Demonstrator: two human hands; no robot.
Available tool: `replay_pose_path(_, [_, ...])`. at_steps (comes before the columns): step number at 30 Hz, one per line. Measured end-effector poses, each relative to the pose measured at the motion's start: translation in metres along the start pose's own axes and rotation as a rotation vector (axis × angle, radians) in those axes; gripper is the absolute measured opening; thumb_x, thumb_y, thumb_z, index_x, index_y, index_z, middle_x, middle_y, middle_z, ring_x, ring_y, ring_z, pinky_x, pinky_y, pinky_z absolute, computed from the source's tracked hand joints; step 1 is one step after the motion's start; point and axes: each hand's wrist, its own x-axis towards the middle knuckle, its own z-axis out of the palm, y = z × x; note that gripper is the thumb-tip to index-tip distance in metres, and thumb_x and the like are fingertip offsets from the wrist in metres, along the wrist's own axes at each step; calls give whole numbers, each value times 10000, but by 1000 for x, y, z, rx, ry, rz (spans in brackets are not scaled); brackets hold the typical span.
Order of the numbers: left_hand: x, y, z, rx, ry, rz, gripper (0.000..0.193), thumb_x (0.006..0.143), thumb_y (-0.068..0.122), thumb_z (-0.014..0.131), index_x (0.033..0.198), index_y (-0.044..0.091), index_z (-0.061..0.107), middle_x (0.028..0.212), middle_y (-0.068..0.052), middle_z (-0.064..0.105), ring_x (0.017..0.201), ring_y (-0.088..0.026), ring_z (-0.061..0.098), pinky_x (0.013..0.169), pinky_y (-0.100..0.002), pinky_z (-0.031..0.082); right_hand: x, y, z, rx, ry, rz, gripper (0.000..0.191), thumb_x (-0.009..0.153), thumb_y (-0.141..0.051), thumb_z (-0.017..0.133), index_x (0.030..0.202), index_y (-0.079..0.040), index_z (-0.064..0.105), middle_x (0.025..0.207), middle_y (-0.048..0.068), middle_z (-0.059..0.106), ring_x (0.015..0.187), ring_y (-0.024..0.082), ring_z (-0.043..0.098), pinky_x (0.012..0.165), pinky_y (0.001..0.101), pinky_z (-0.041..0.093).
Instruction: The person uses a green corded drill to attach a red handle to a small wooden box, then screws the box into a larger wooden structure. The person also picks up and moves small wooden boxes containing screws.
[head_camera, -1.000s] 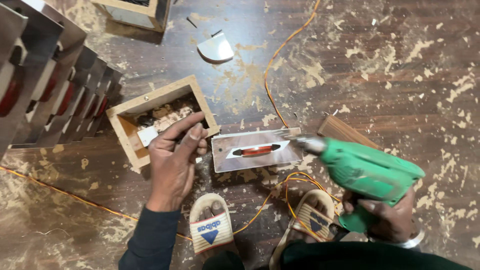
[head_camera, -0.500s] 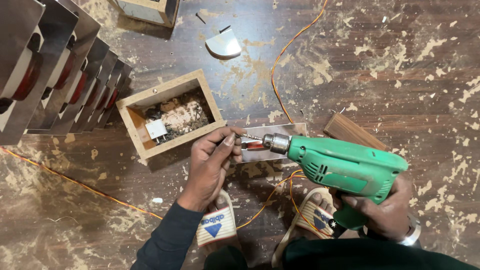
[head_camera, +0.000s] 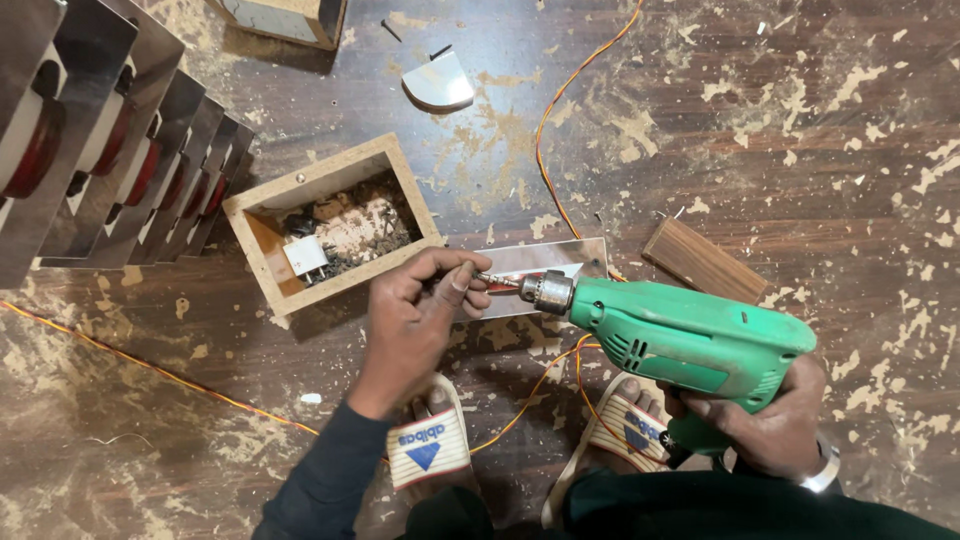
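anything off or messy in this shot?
Yes. Pale sawdust and chips are strewn across the dark wooden floor, and more debris fills the small open wooden box. An orange cable snakes loose under the work. The left hand pinches the bit at the green electric drill, gripped by the right hand.

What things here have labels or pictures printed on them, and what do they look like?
Left sandal: under the left hand, cream strap with blue lettering and a blue triangle mark.
Right sandal: below the green drill, same strap, mark partly hidden.
No packages, signs or screens.
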Motion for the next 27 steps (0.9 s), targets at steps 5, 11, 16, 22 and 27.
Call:
replay_pose_path(5, [11,14,-14,-68,-148,-219,267,1007,168,628,1122,-49,730,908,-144,763,742,-151,748,642,-280,637,2,-9,-1,24,-5,6,685,806,-89,805,1394,118,524,1099,235,746,823,257,801,683,368,709])
replay_pose_path(11, [19,23,-11,-19,-225,-317,270,978,148,629,1102,-73,723,897,-173,761,729,-175,766,632,-303,653,8,-20,-3,-149,24,-118,739,783,-133,824,1403,91,489,1361,238,626,1164,276,702,941,388,632])
replay_pose_path(16, [19,14,-7,-204,-175,-416,276,979,138,639,1111,-92,713,900,-180,750,718,-187,760,657,-316,669,-3,-14,-11,-401,37,-177,816,704,-145,840,1391,105,477,1457,247,554,1246,289,659,1011,374,585])
replay_pose_path(22, [16,6,1,-315,-142,-468,299,958,143,678,1117,-110,690,887,-181,754,687,-196,753,625,-312,664,-5,-3,-17,-361,61,-216,898,628,-267,932,1348,81,524,1397,251,584,1261,317,644,1000,432,620])
replay_pose_path(27, [8,7,18,-628,-132,-454,325,950,169,709,1237,16,715,842,-94,728,644,-130,691,572,-252,582,-4,-19,-31,-61,128,-23,785,755,-188,883,1411,76,543,1225,247,697,972,298,776,767,439,655])
